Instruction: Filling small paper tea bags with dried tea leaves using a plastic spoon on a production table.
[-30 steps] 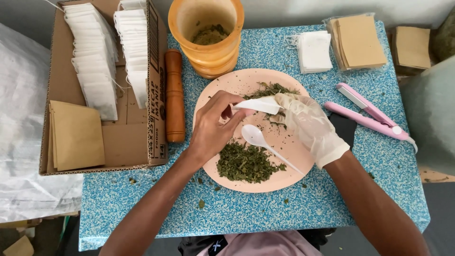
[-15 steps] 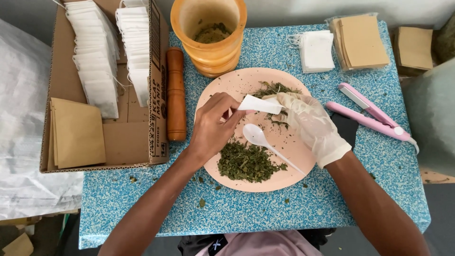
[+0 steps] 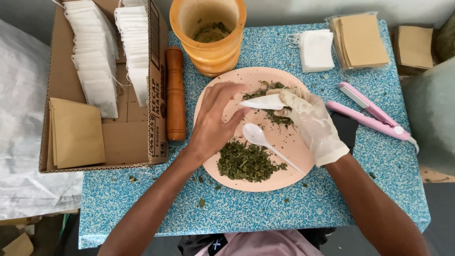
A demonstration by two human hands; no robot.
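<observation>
Plate (image 3: 222, 163): pink, held dried leaves (image 3: 246, 162) and white spoon (image 3: 258, 137).
Gloved right hand (image 3: 310, 123): pinched white tea bag (image 3: 263, 102).
Left hand (image 3: 215, 121): fingers spread.
Mortar (image 3: 208, 35): at the table's back edge, leaves inside.

spoon (image 3: 265, 142) on plate (image 3: 237, 83) — box (image 3: 61, 80) left

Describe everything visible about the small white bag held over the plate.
The small white bag is a flat, thin sachet that looks like filter paper, tapering to a point on its left end. It lies roughly level above the pink plate, just in front of loose dried green leaves. The gloved right hand pinches its right end; the bare left hand, fingers spread, meets its left tip. Whether it is filled cannot be told.
</observation>
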